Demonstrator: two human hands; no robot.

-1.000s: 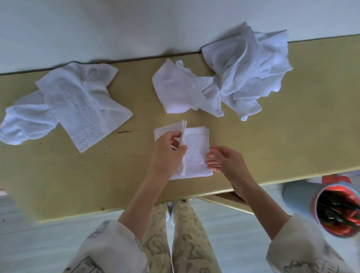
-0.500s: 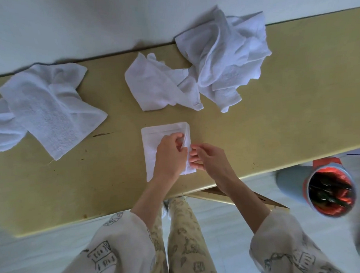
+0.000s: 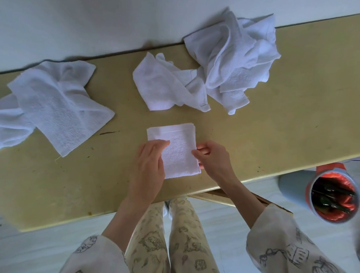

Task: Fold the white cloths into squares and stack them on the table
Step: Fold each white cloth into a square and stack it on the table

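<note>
A small folded white cloth (image 3: 176,148) lies flat near the front edge of the yellow table (image 3: 277,137). My left hand (image 3: 148,168) rests flat on its left side, fingers straight. My right hand (image 3: 213,157) touches its right edge, with the fingers curled at the cloth's side. Unfolded white cloths lie further back: a spread one at the left (image 3: 57,108), a crumpled one in the middle (image 3: 165,90), and a bigger heap at the right (image 3: 235,56).
A white wall runs along the table's far edge. On the floor at the right stands a round bin (image 3: 332,196) with a red liner. My patterned trousers and sleeves show below the table's front edge.
My left hand has laid the raised flap down and now lies flat on the cloth. My right hand has slid to the cloth's right edge. The cloth now lies as a flat rectangle.
</note>
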